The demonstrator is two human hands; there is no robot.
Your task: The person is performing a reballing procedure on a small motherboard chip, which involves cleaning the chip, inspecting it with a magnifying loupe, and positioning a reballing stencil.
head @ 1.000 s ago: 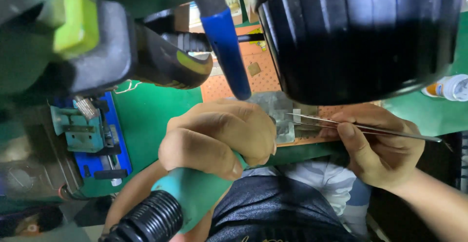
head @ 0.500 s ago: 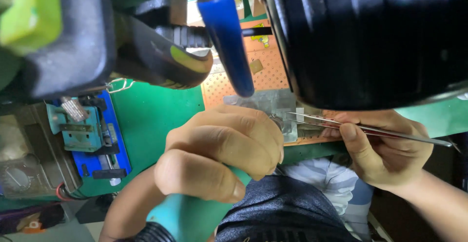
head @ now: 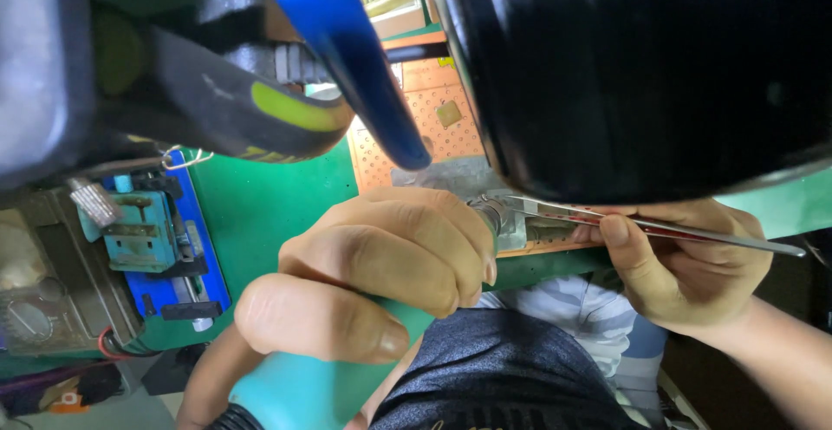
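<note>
The left hand (head: pixel 381 265) grips the teal-handled tool (head: pixel 321 378), its tip meeting the long steel tweezers (head: pixel 659 229) held in the right hand (head: pixel 685 265) — both over the small grey metal block (head: pixel 459 179) on the orange perforated board (head: pixel 433 118). Left of it — the blue fixture (head: pixel 147 231) on the green tabletop (head: pixel 269 205).

Pretty even, soft indoor light here, bright enough that the green mat (head: pixel 260 213) and the left hand (head: pixel 381 265) show clean colour with no hard shadows. The big black round thing (head: pixel 641 66) above the grip is way too close to the lens, so it's a dark blurry mass with a faint sheen, and the blue handle (head: pixel 355 66) and grey clamp (head: pixel 52 66) up there are smeared out of focus too. Sharpest bit is right around the tweezers (head: pixel 659 226) in the right hand (head: pixel 685 270).
</note>
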